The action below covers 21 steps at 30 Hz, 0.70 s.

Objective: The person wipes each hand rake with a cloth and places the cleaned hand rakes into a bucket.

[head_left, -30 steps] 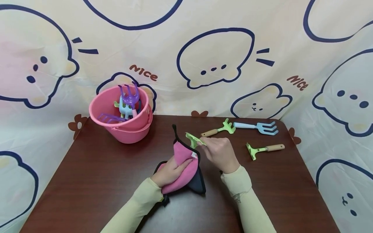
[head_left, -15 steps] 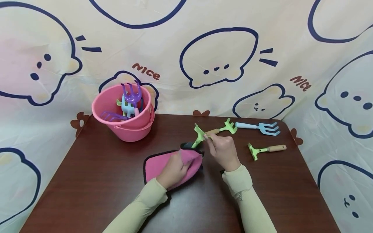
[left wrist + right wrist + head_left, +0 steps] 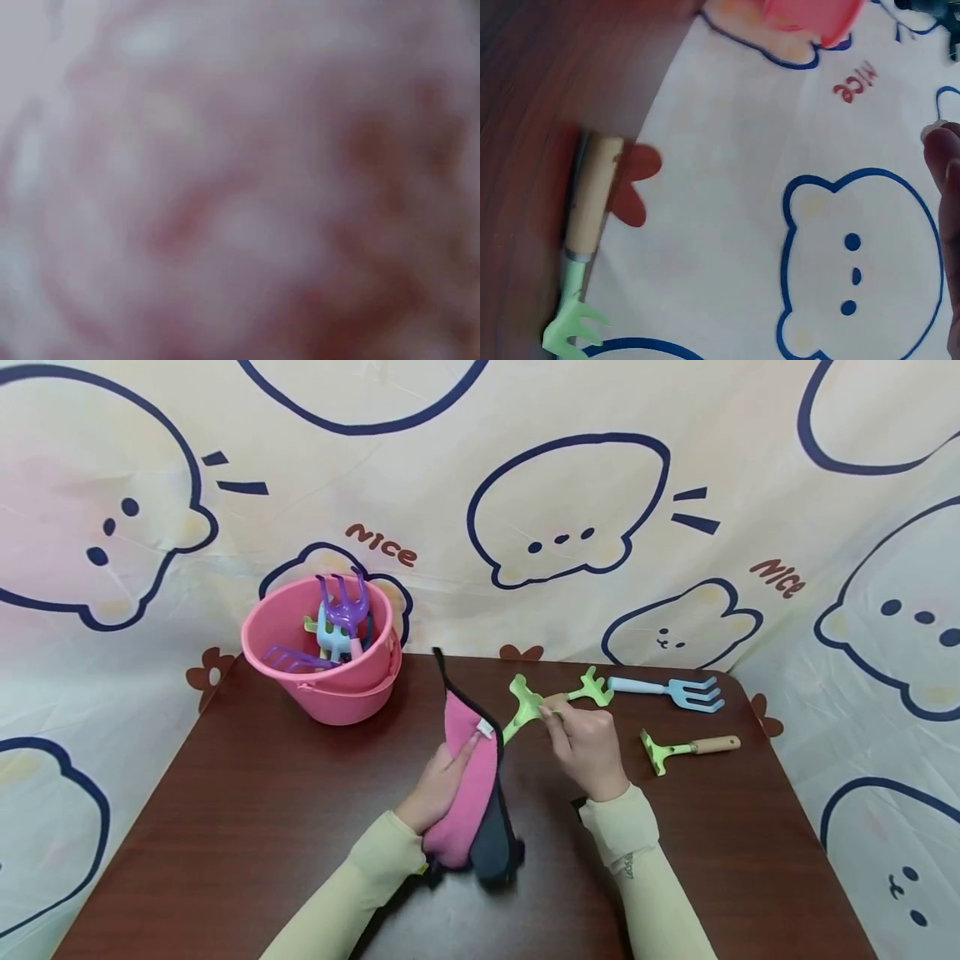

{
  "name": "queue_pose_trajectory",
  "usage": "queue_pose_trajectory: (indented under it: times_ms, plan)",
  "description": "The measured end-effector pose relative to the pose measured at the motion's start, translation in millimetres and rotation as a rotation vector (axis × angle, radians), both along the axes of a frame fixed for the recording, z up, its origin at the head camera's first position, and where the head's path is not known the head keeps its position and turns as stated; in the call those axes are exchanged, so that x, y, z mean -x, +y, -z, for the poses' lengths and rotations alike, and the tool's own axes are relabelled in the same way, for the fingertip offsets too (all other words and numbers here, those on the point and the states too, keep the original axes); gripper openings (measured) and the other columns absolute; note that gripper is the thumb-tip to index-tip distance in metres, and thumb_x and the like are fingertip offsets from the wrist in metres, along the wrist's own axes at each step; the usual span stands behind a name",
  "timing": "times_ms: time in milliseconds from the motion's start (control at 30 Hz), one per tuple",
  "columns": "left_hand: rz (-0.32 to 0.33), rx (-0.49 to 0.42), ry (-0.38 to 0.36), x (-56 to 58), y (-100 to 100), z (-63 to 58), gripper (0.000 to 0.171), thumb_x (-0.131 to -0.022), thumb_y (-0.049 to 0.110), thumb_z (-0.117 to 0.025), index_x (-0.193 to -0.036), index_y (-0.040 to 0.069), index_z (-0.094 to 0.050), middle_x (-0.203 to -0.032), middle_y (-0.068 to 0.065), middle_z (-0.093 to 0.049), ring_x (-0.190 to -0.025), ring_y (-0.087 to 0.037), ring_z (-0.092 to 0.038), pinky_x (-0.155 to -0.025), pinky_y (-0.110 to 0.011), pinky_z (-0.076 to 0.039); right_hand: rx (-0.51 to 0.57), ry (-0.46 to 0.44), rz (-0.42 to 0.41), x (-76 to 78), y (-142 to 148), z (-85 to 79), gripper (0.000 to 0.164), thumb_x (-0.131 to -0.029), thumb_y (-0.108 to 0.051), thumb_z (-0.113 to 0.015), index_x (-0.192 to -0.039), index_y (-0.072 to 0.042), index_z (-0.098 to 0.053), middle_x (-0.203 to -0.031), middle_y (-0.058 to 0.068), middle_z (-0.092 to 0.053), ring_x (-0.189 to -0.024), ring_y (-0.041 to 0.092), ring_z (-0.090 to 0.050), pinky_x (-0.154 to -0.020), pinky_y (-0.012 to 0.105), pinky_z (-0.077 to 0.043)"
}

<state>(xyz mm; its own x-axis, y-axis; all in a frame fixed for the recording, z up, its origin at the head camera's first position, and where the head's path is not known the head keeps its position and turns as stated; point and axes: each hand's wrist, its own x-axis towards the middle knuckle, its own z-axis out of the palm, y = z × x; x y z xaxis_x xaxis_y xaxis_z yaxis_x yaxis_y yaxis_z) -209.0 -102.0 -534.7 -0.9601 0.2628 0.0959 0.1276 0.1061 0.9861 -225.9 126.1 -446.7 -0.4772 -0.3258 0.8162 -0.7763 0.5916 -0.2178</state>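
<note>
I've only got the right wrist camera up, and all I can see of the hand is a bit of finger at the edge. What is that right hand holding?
Observer: In the head view, the right hand pinches a green tool by its wide end.
Operator: My picture doesn't show the left hand at all. What's it doing?
Observer: It holds a pink and dark pouch.
Operator: I do see a wooden-handled rake. What lies beside its prongs?
Observer: A light blue fork, which your view leaves out.
</note>
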Motion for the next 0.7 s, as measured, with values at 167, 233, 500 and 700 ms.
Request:
queue_pose_trajectory:
  times_ms: [167, 233, 500, 700]
  plan:
    - [-0.102, 0.509, 0.633, -20.9, -5, -48.4, 0.027, -0.107, 0.014, -0.053, -0.084, 0.000, -0.058, -0.069, -0.008, -0.056, -0.061, -0.019, -0.060, -0.058, -0.032, -0.053, -0.009, 0.049, 0.064, 3.2, 1, 4.9, 0.042, -0.111, -0.030, -0.047, -0.093, 0.000, -0.071, -0.057, 0.004, -0.058, -0.039, 0.010, -0.040, -0.040, 0.026, -0.035]
    - [-0.145, 0.670, 0.859, -18.1, -7, -49.9, 0.010, -0.100, 0.007, -0.058, -0.095, -0.001, -0.059, -0.079, -0.009, -0.062, -0.066, -0.020, -0.066, -0.062, -0.035, -0.059, -0.004, 0.030, 0.075, 3.3, 2, 5.4, 0.039, -0.111, -0.027, -0.049, -0.095, 0.001, -0.071, -0.058, 0.005, -0.060, -0.039, 0.011, -0.043, -0.040, 0.026, -0.037]
    - [-0.043, 0.692, 0.868, -9.5, -17, -36.2, 0.021, -0.093, -0.002, -0.066, -0.108, 0.000, -0.052, -0.092, -0.009, -0.057, -0.076, -0.020, -0.064, -0.075, -0.037, -0.063, 0.066, -0.150, 0.088, 3.9, 6, 3.8, 0.010, -0.100, -0.002, -0.064, -0.093, -0.001, -0.072, -0.056, 0.001, -0.061, -0.043, 0.009, -0.053, -0.045, 0.025, -0.043]
    - [-0.086, 0.294, 0.548, -13.3, -13, -34.6, 0.015, -0.102, 0.002, -0.058, -0.087, 0.001, -0.061, -0.072, -0.003, -0.055, -0.065, -0.016, -0.057, -0.059, -0.031, -0.051, 0.122, -0.270, 0.111, 5.2, 7, 3.3, 0.030, -0.105, -0.009, -0.060, -0.076, -0.008, -0.068, -0.054, -0.002, -0.062, -0.044, 0.005, -0.057, -0.051, 0.025, -0.049]
